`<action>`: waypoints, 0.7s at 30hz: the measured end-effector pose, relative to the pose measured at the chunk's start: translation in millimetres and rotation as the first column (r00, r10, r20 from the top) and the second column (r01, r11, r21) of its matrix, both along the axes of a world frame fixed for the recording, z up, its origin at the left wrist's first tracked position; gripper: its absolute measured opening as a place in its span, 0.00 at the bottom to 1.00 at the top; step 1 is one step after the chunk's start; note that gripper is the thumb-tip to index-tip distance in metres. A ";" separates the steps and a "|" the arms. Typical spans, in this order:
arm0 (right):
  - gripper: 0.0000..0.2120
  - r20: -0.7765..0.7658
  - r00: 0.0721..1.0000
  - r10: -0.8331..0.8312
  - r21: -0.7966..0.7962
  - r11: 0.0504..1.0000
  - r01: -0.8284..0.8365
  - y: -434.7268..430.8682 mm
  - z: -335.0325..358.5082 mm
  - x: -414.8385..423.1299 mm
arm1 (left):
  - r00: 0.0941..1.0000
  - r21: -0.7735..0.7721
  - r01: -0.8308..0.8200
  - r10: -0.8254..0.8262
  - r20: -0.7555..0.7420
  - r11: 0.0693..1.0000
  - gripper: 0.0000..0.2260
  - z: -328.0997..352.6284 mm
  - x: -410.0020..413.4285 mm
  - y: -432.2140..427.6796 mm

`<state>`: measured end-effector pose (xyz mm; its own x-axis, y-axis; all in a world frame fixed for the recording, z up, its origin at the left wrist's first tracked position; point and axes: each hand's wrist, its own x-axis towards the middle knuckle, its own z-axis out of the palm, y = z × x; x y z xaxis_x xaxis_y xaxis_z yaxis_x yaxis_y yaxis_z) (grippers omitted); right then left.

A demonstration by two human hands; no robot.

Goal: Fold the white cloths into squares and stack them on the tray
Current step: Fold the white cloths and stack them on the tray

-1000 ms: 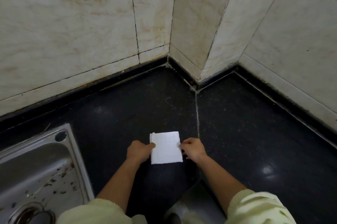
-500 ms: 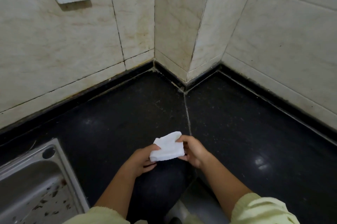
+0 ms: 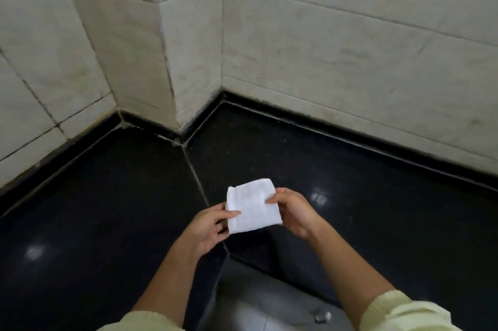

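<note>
Folded white cloth [image 3: 253, 205] held above the dark counter [image 3: 107, 209] | left hand [image 3: 207, 228] pinches its near-left edge, thumb on top | right hand [image 3: 292, 210] pinches its right edge | cream tiled wall [image 3: 336, 47] behind

Hidden beneath the folded white cloth [image 3: 252, 206]: fingers of the left hand [image 3: 207, 228] and right hand [image 3: 293, 212], thumbs alone on top. Cut by the bottom edge: both pale sleeves [image 3: 398, 311]. Too small to identify: shiny object [image 3: 322, 317] beyond the front edge of the counter [image 3: 107, 209].
</note>
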<state>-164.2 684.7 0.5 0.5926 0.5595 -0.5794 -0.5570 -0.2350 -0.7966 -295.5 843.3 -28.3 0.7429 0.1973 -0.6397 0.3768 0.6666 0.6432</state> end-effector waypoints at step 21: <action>0.18 0.159 0.774 -0.613 0.058 0.788 0.613 -463.2 59.4 12.5 | 0.817 0.190 0.535 -0.562 0.133 0.823 0.21 71.4 135.5 -409.2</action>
<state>-151.8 221.5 59.9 0.8947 0.0469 -0.4441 -0.4465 0.1146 -0.8874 -160.0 434.0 43.0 0.8507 -0.2011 -0.4856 0.5250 0.2831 0.8026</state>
